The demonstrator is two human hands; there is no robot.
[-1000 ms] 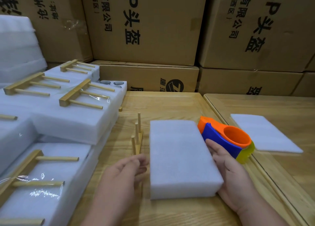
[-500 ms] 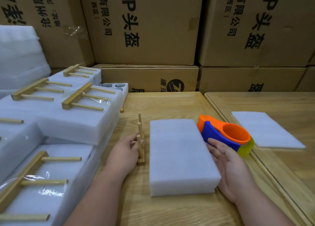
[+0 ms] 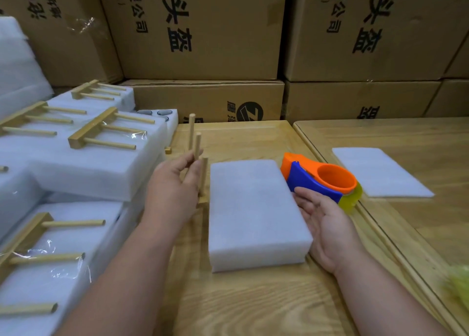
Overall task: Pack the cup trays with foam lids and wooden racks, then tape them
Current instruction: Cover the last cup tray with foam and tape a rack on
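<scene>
A white foam-covered tray [image 3: 253,211] lies on the wooden table [image 3: 253,305] in front of me. My left hand [image 3: 172,191] grips a wooden rack [image 3: 196,155] just left of the tray, pegs pointing up, base lifted off the table. My right hand [image 3: 324,224] rests with straight fingers against the tray's right side. Touching its fingertips is an orange and blue tape dispenser [image 3: 319,181].
Packed foam trays [image 3: 83,173] with wooden racks taped on top are stacked at the left. A thin foam sheet [image 3: 378,170] lies on the neighbouring table at the right. Cardboard boxes [image 3: 203,31] wall off the back.
My left hand reached the upright rack, closed round its pegs and has lifted it beside the tray. My right hand stayed against the tray's right side.
</scene>
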